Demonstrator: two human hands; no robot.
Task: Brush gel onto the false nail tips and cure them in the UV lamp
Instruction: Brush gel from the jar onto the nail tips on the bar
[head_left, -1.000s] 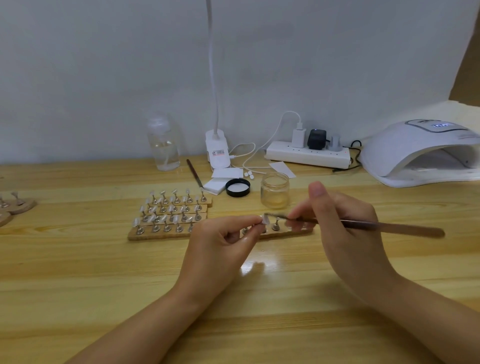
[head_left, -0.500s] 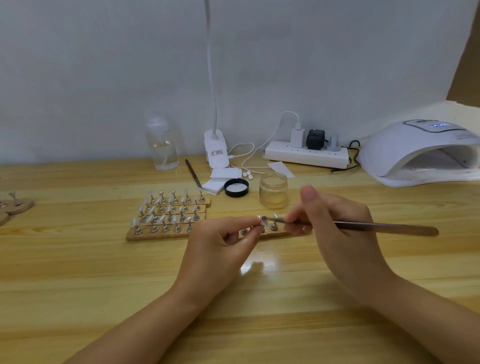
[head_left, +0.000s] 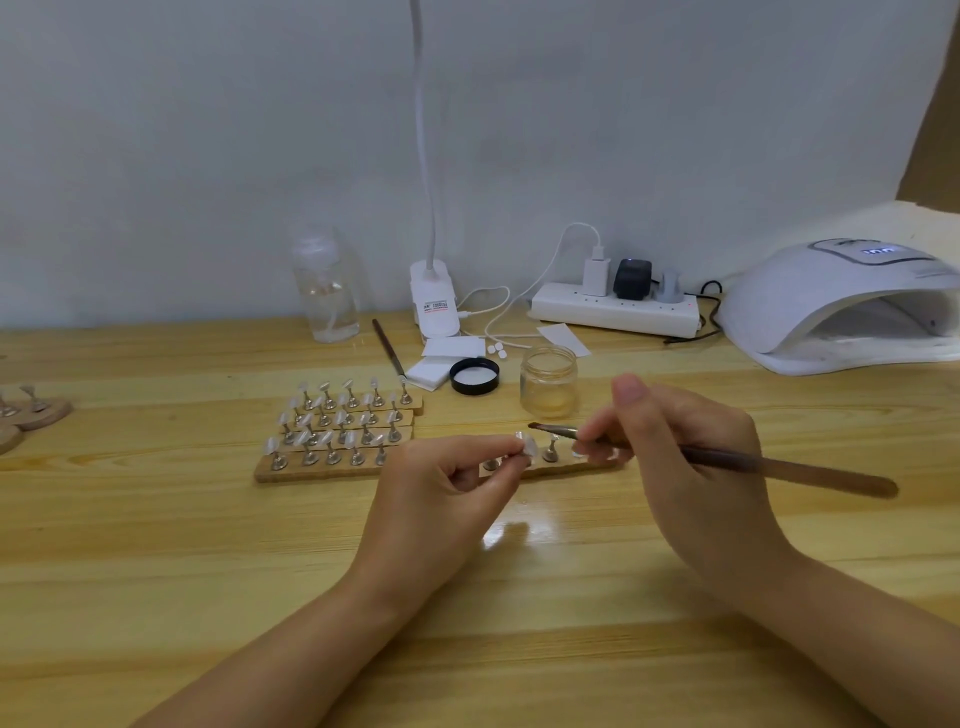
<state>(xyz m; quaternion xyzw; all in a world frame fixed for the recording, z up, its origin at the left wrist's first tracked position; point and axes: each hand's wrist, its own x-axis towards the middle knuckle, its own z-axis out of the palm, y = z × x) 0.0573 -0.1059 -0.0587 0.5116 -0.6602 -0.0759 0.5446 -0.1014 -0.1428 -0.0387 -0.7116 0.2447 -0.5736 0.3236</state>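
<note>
Left hand has its fingers curled in, thumb and forefinger pinching a clear false nail tip on its little metal stand, held just above the near end of a wooden holder strip. Right hand grips a gel brush pencil-style, thumb sticking up, long brown handle trailing off to the right. The bristle end points left and sits right by the pinched tip; can't tell if it's actually touching.

Another stand is upright on that strip between the two hands. Just to the left is a block of wooden strips packed with rows of clear tips on metal stands.

Behind the hands there's an open glass jar with a bit of yellowish stuff in the bottom, its black lid lying upside down beside it, touching some white wipes. A second brush lies near the wipes. Further back: a clear plastic bottle, the white clip base of a desk lamp, and a power strip with a few plugs in it.

The UV lamp, white and dome shaped with a lit display on top, sits at the far right of the wooden table, well apart from the tips. A couple of round wooden stands are at the far left edge.
</note>
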